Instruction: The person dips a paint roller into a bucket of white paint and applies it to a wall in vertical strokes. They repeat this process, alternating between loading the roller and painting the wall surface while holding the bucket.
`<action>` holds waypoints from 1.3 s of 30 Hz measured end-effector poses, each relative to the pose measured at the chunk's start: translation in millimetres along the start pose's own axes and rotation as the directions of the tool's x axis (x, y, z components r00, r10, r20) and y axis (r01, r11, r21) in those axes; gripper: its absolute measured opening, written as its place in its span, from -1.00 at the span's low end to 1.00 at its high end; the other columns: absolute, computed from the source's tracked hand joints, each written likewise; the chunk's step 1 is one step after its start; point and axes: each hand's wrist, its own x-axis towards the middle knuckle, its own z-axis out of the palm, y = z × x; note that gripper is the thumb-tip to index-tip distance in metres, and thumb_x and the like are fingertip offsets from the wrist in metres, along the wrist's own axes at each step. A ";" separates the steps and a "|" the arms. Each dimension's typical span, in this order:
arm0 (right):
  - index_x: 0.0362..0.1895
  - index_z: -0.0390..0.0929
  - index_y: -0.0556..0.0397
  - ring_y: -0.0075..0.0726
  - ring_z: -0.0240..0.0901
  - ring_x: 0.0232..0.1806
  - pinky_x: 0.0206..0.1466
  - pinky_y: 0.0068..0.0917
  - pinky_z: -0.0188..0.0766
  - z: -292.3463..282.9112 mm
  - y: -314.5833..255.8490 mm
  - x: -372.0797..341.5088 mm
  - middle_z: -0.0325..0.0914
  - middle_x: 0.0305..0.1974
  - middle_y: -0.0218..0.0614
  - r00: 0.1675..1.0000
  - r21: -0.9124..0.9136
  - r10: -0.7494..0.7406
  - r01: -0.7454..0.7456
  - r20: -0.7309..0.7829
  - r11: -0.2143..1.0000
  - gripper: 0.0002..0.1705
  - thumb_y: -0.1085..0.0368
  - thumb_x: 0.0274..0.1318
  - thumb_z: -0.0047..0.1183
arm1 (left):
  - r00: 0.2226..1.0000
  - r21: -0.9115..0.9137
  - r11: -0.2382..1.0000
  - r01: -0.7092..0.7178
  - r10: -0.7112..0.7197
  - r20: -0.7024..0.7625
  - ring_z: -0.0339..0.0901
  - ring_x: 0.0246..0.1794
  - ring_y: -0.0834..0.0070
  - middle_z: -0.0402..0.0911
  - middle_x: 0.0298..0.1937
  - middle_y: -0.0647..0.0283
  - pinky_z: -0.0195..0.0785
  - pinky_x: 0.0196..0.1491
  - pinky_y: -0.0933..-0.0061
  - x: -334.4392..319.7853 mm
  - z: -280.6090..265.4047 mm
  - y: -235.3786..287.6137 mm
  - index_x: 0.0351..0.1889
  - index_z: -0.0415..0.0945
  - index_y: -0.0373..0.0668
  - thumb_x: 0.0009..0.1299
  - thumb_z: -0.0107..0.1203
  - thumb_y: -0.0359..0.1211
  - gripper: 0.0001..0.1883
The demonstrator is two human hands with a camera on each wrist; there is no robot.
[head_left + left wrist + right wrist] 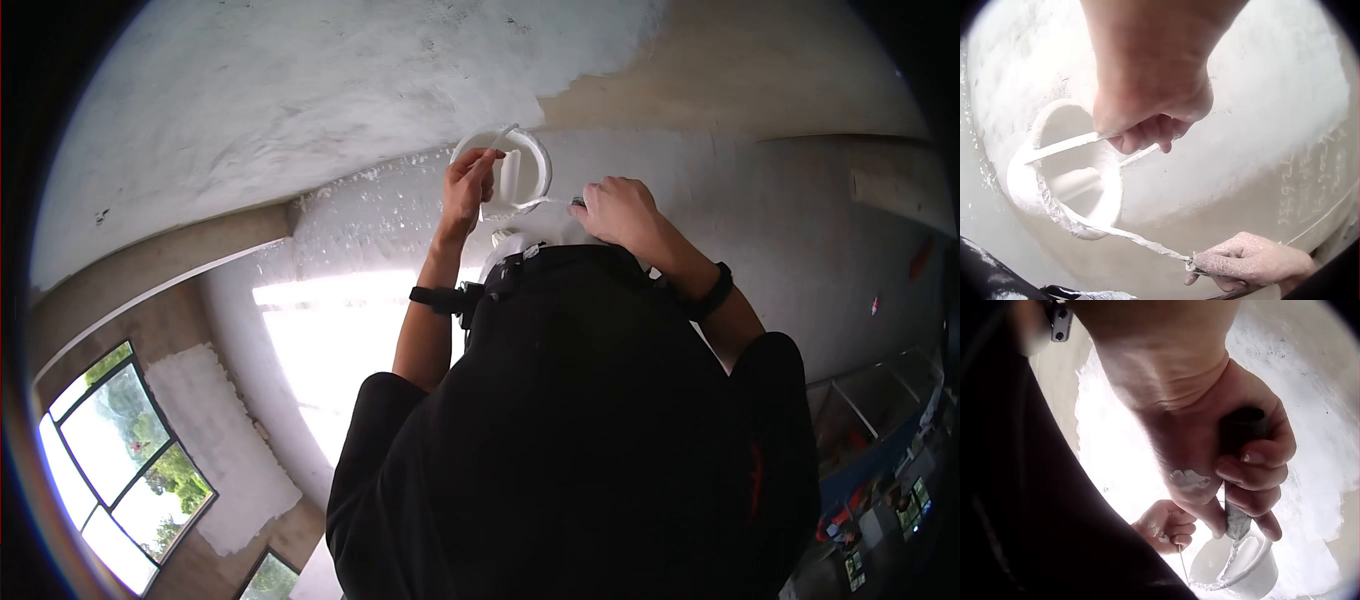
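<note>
My left hand (pixel 468 190) curls round the thin handle (pixel 1063 147) of a white bucket (pixel 1022 181), whose opening faces up toward me. My right hand (pixel 1241 469) grips the dark handle (pixel 1242 428) of a paint roller. Its white-coated frame (pixel 1141 242) runs across the bucket's rim. The white roller sleeve (pixel 512 178) lies inside the bucket, overlapping the inner wall. Dried white smears mark the right hand. In the left wrist view, the right hand (pixel 1250 259) is at lower right, to the side of the bucket.
A wall (pixel 380 90) with pale coating spreads ahead, with a bare brownish patch (pixel 680 85) at upper right. White spatter dots the floor (pixel 370 215) beside the bucket. Windows (pixel 130 450) stand at the left. A glass-sided barrier (pixel 870 400) is at the right.
</note>
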 end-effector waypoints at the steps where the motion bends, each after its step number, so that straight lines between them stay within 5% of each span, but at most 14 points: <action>1: -0.45 0.64 0.16 0.05 0.59 -0.35 -0.24 -0.15 0.52 -2.7 -1.6 0.3 0.60 -0.48 -0.02 1.000 0.015 0.001 -0.001 -0.014 1.000 -0.47 -0.09 0.17 -0.01 | 1.000 0.002 1.000 -0.009 0.009 0.001 0.00 -0.72 0.79 0.14 -0.69 0.56 -0.14 -0.64 0.63 0.1 -0.9 3.0 -0.20 0.55 -0.27 0.49 0.02 -0.26 -0.76; 14: -0.46 0.61 0.24 0.15 0.57 -0.39 -0.24 -0.08 0.50 -18.6 12.4 -11.9 0.56 -0.52 0.07 0.998 0.152 0.070 -0.068 -0.008 0.986 -0.35 -0.17 0.20 -0.08 | 0.986 0.010 0.999 -0.043 0.044 -0.159 -0.04 -0.74 0.81 0.11 -0.71 0.58 -0.21 -0.67 0.64 2.9 -15.3 18.8 -0.20 0.54 -0.29 0.49 0.03 -0.25 -0.74; 24: -0.54 0.55 0.19 0.23 0.50 -0.44 -0.31 -0.08 0.44 -17.8 38.9 -22.8 0.50 -0.57 0.07 0.963 0.280 0.202 -0.147 -0.180 0.949 -0.31 -0.24 0.20 -0.08 | 0.979 0.021 0.999 -0.035 0.039 -0.202 -0.04 -0.75 0.81 0.11 -0.71 0.58 -0.19 -0.68 0.63 7.2 -22.3 17.0 -0.23 0.54 -0.27 0.48 0.03 -0.26 -0.76; 32: -0.41 0.58 0.15 0.26 0.53 -0.35 -0.26 -0.04 0.47 7.0 97.5 -12.0 0.55 -0.47 0.14 0.814 0.380 0.420 -0.269 -0.402 0.885 -0.33 -0.26 0.24 -0.14 | 0.978 0.020 1.000 -0.011 0.015 -0.209 -0.04 -0.75 0.81 0.10 -0.70 0.59 -0.23 -0.69 0.65 3.9 -24.0 15.3 -0.26 0.54 -0.24 0.46 0.05 -0.25 -0.77; 36: -0.38 0.55 0.16 0.29 0.50 -0.37 -0.29 -0.01 0.42 -25.1 98.5 -32.3 0.54 -0.47 0.15 0.743 0.485 0.525 -0.308 -0.414 0.818 -0.36 -0.22 0.27 -0.15 | 0.982 0.010 1.000 0.014 -0.011 -0.188 -0.03 -0.75 0.81 0.11 -0.70 0.58 -0.21 -0.69 0.65 7.4 -28.4 6.4 -0.27 0.54 -0.23 0.45 0.05 -0.26 -0.78; 39: -0.39 0.53 0.19 0.27 0.46 -0.43 -0.35 -0.02 0.36 -63.4 91.9 -52.0 0.51 -0.50 0.14 0.651 0.556 0.537 -0.206 -0.536 0.805 -0.38 -0.18 0.29 -0.12 | 0.981 0.057 0.998 0.038 -0.027 -0.190 -0.02 -0.75 0.81 0.12 -0.70 0.57 -0.20 -0.69 0.65 6.3 -27.8 5.8 -0.27 0.54 -0.24 0.45 0.05 -0.26 -0.78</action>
